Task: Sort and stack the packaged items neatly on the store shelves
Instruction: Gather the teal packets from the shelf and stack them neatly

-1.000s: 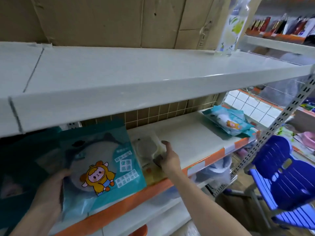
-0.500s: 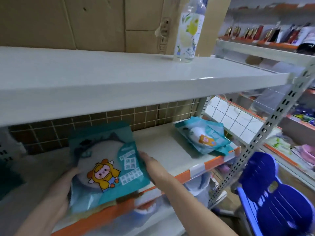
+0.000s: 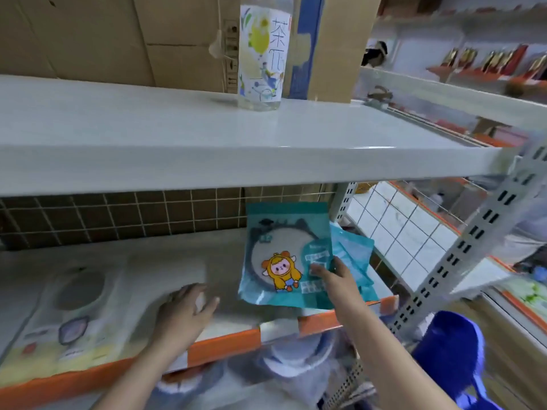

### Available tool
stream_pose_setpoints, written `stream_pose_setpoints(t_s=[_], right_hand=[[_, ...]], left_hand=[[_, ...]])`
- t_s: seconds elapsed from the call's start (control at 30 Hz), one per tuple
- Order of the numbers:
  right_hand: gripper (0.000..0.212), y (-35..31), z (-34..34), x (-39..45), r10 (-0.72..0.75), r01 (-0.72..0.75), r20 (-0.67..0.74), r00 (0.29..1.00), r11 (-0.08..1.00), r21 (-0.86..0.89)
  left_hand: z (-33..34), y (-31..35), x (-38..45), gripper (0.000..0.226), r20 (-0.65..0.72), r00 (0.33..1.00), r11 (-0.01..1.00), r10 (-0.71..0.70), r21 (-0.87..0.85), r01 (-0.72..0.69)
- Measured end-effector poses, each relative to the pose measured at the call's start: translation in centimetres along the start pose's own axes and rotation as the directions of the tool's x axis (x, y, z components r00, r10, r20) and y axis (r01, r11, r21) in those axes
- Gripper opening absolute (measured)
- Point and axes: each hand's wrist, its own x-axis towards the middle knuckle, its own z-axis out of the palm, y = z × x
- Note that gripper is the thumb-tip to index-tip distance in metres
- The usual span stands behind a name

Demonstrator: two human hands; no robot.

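Teal packet (image 3: 281, 255) pinched in right hand (image 3: 334, 279)

Both forearms and hands bare, no sleeves.

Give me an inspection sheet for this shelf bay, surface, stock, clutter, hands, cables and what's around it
Surface: white lower shelf with an orange front strip; white upper shelf above it.
Job's things: teal cartoon packet, held tilted above more teal packets at the shelf's right end; pale packets lie flat at left.
Clutter: a labelled drink bottle stands upright on the upper shelf.
Hands: right hand pinches the cartoon packet's lower right corner; left hand rests on the pale packets' right edge, fingers loosely curved.
Cables: nothing seen.
Surroundings: cardboard boxes behind the bottle, a blue plastic chair at lower right, blurred shelving beyond.
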Motion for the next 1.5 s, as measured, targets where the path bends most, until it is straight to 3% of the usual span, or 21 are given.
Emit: stream_pose_setpoints(t_s=[0.1, 0.17, 0.23, 0.3, 0.4, 0.5, 0.63, 0.7, 0.77, 0.83, 0.9, 0.97, 1.1, 1.23, 1.33, 1.5], right_hand=[[0.021, -0.6, -3.1, 2.6, -0.040, 0.037, -0.067, 0.997, 0.998, -0.053], [0.033, -0.6, -4.6, 4.7, -0.054, 0.042, -0.115, 0.992, 0.994, -0.104], [0.053, -0.4, -5.8, 6.4, -0.082, 0.045, -0.187, 0.979, 0.979, -0.197], [0.061, 0.2, -6.7, 7.7, -0.161, 0.055, -0.252, 0.954, 0.923, -0.381], [0.040, 1.2, -7.5, 8.7, -0.245, 0.001, -0.221, 0.944, 0.673, -0.740], [0.032, 1.8, -7.6, 8.7, -0.230, -0.062, -0.163, 0.959, 0.394, -0.917], [0.038, 0.4, -5.9, 8.4, -0.284, -0.086, -0.177, 0.942, 0.305, -0.949], [0.038, 0.2, -4.1, 8.2, -0.343, -0.022, -0.142, 0.928, 0.331, -0.944], [0.030, 0.2, -1.7, 7.5, -0.419, 0.141, -0.038, 0.907, 0.387, -0.911], [0.020, 0.5, 1.2, 6.0, -0.450, 0.322, 0.081, 0.889, 0.490, -0.810], [0.016, 0.6, 4.3, 3.7, -0.432, 0.413, 0.154, 0.889, 0.607, -0.679], [0.013, 1.1, 7.6, 1.2, -0.369, 0.407, 0.187, 0.910, 0.716, -0.567], [0.018, 2.8, 14.4, -2.6, -0.277, 0.363, 0.260, 0.925, 0.844, -0.396], [0.016, 3.9, 21.6, -7.2, -0.216, 0.334, 0.337, 0.916, 0.878, -0.344], [0.016, 4.8, 27.2, -11.1, -0.198, 0.339, 0.399, 0.895, 0.884, -0.322], [0.015, 6.2, 35.6, -17.3, -0.173, 0.344, 0.471, 0.865, 0.887, -0.306]], left_hand=[[1.0, -0.3, -0.8, 0.059, 0.035, 0.999, 0.972, -0.027, 0.233, 0.018], [1.4, -0.5, -1.1, 0.060, 0.069, 0.997, 0.942, -0.032, 0.335, 0.008], [1.5, -0.3, -1.2, 0.059, 0.063, 0.998, 0.932, -0.028, 0.363, 0.003], [1.5, 0.0, -1.3, 0.059, 0.045, 0.999, 0.924, -0.028, 0.383, 0.009], [1.7, 0.1, -1.5, 0.078, 0.005, 1.000, 0.909, -0.010, 0.417, 0.007], [1.7, 0.1, -1.6, 0.091, -0.026, 1.000, 0.908, -0.008, 0.418, 0.018], [1.6, -0.1, -1.7, 0.083, 0.002, 1.000, 0.915, -0.008, 0.404, 0.007], [1.1, -0.5, -1.7, 0.067, 0.039, 0.999, 0.923, 0.003, 0.385, -0.018], [0.2, -1.1, -2.1, 0.052, 0.031, 0.999, 0.933, 0.028, 0.357, -0.037], [-1.2, -2.2, -3.1, 0.048, -0.029, 0.999, 0.939, 0.046, 0.343, -0.034], [-3.1, -3.8, -4.2, 0.052, -0.089, 0.996, 0.943, 0.026, 0.332, 0.005], [-5.5, -5.9, -5.5, 0.058, -0.180, 0.984, 0.964, 0.010, 0.263, 0.038], [-11.3, -11.5, -9.0, 0.044, -0.390, 0.920, 0.987, -0.040, 0.126, 0.096], [-17.9, -17.6, -13.0, 0.053, -0.478, 0.866, 0.985, -0.144, 0.018, 0.174], [-22.3, -23.0, -15.9, 0.028, -0.515, 0.829, 0.974, -0.217, -0.051, 0.223], [-28.1, -31.6, -19.4, 0.020, -0.531, 0.807, 0.958, -0.259, -0.034, 0.285]])
